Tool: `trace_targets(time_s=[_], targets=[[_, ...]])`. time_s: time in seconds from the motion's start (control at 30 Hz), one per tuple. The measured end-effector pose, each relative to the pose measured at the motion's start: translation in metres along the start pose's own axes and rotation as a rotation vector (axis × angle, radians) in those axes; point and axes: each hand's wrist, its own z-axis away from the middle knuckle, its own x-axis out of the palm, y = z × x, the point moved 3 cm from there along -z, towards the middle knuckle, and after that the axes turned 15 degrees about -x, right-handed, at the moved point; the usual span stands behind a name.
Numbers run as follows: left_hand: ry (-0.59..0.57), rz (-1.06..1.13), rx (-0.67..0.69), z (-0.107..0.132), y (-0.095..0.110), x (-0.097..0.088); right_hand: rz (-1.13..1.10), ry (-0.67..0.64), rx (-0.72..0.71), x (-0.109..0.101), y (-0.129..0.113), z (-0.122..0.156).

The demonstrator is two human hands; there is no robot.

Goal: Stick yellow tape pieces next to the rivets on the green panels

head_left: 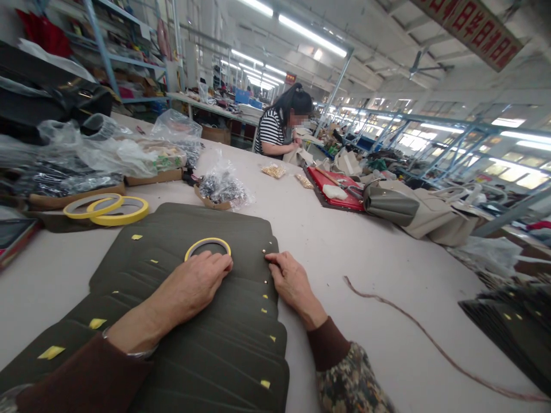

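Note:
My left hand [198, 284] is closed on a roll of yellow tape [207, 241], above a spread of overlapping dark green panels [206, 332]. My right hand [295, 284] is at the right edge of the top panel. Its thumb and index finger are drawn together beside a small metal stud [264, 251]; whatever is between them is too small to make out. More studs and small yellow tape pieces [266, 384] run down that edge. Larger tape pieces [51, 352] stick to the left side of the panels.
Two yellow tape rolls [119, 210] lie at the left, near plastic bags [146, 155] in cardboard trays. A bag of small dark parts [224, 186] stands behind the panels. A co-worker [275, 129] sits across the table. A cord [413, 324] and stacked dark pieces [512, 327] lie to the right.

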Motion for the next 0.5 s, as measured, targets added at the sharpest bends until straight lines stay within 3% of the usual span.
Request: trace_targets(time_s=[0.17,0.33,0.5], targets=[[-0.050,0.002,-0.041,0.010,0.002,-0.002,0.008,-0.001,-0.018,-0.001,-0.002,0.000],[-0.095,0.000,-0.080,0.014,-0.009,-0.005,-0.018,0.010,-0.017,-0.002,-0.002,0.001],[0.028,0.095,-0.034,0.014,-0.006,-0.006,-0.076,0.118,0.004,-0.004,-0.001,-0.001]])
